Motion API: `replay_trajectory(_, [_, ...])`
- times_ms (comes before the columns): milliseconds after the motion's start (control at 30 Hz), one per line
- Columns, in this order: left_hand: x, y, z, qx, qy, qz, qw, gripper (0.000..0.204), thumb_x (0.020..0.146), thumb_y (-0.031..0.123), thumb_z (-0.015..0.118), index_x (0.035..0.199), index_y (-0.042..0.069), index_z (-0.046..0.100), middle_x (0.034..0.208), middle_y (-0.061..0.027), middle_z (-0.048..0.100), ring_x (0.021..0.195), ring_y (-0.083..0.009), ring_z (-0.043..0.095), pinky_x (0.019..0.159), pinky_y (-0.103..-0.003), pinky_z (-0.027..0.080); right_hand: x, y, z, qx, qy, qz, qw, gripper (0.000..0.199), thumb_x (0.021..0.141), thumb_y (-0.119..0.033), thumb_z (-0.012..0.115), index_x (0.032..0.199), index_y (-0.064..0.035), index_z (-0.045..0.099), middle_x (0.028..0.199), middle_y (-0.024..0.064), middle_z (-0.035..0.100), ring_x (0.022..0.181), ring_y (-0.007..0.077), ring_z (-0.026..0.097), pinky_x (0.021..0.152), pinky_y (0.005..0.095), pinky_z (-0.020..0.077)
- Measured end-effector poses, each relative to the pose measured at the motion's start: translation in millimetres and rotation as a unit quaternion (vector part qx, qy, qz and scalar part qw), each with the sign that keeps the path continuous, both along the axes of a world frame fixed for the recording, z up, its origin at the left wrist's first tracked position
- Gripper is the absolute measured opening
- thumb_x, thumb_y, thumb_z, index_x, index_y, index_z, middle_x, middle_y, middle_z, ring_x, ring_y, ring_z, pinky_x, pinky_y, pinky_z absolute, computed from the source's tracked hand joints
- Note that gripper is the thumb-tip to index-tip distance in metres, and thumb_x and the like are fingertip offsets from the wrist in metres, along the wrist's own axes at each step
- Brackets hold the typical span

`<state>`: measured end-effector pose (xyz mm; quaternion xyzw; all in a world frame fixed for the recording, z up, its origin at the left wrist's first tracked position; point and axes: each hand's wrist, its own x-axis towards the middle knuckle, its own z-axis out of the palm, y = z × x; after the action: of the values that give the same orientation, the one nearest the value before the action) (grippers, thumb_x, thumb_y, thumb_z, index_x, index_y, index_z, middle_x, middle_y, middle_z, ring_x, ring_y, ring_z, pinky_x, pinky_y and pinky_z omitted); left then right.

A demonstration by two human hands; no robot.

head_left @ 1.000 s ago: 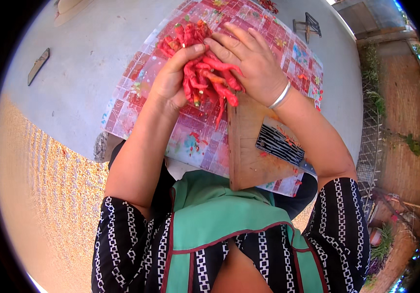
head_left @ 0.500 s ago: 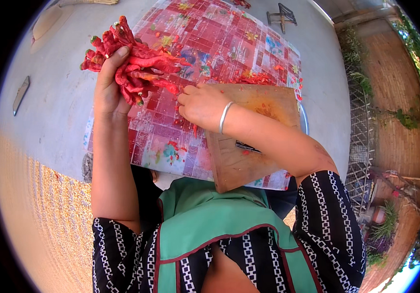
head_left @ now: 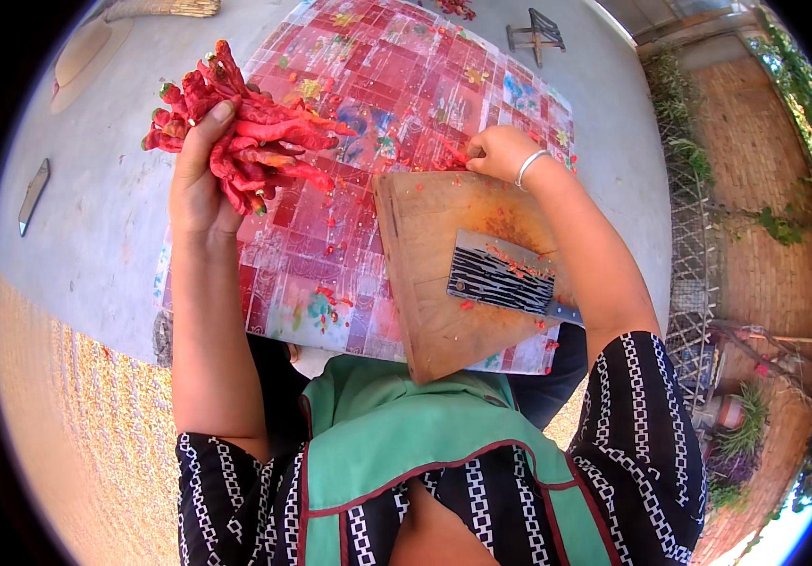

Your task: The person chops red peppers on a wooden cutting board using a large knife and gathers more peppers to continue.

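Note:
My left hand (head_left: 196,179) is raised at the upper left, closed around a thick bunch of red chili peppers (head_left: 247,132). My right hand (head_left: 496,151), with a silver bangle on the wrist, rests at the far edge of a wooden chopping board (head_left: 443,283) and pinches a small red chili piece (head_left: 456,153). A wide cleaver (head_left: 498,274) with chili bits on its blade lies flat on the board, under my right forearm. The board sits on a red patterned mat (head_left: 396,85) spread on the concrete floor.
Chili scraps dot the mat and board. A small dark stool (head_left: 535,30) stands at the top. A flat metal tool (head_left: 33,193) lies on the concrete at the left. Yellow grain (head_left: 57,415) covers the ground at the lower left; a brick wall with plants runs along the right.
My left hand lifted the chili bunch away to the upper left. My right hand let go of the bunch and reached to the board's far edge. The board and cleaver came into full view.

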<state>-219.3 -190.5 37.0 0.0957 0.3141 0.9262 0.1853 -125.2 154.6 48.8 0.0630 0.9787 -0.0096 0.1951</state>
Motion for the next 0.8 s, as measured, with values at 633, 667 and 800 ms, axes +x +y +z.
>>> replay_trajectory(633, [59,43,35,-0.353,0.25,-0.193,0.881,0.038,0.071,0.005,0.072,0.107,-0.001,0.058,0.097,-0.003,0.064,0.089,-0.0118,0.058,0.083,-0.03,0.047,100,-11,30,-0.06,0.086,0.039,0.994,0.021,0.082,-0.028,0.064,0.097,-0.014,0.07,0.092,0.0069,0.069,0.085,0.0248,0.065,0.072,0.0374,0.0497])
replay_trajectory(667, [62,54,32,-0.392,0.294,-0.205,0.847,0.038,0.071,0.007,0.072,0.105,0.0,0.058,0.095,-0.0031,0.064,0.088,-0.0109,0.057,0.082,-0.03,0.047,109,-6,27,-0.038,0.112,0.039,0.992,0.022,0.083,-0.03,0.063,0.097,-0.0151,0.071,0.092,0.0068,0.069,0.086,0.0249,0.065,0.074,0.0384,0.0503])
replay_trajectory(800, [97,105,46,-0.457,0.352,-0.282,0.767,0.042,0.069,0.005,0.073,0.108,0.0,0.058,0.096,-0.0018,0.063,0.089,-0.0072,0.054,0.082,-0.027,0.047,127,-9,23,-0.112,0.185,0.015,0.976,0.021,0.082,-0.033,0.064,0.098,-0.0236,0.072,0.093,0.0008,0.07,0.086,0.019,0.065,0.074,0.0342,0.0509])
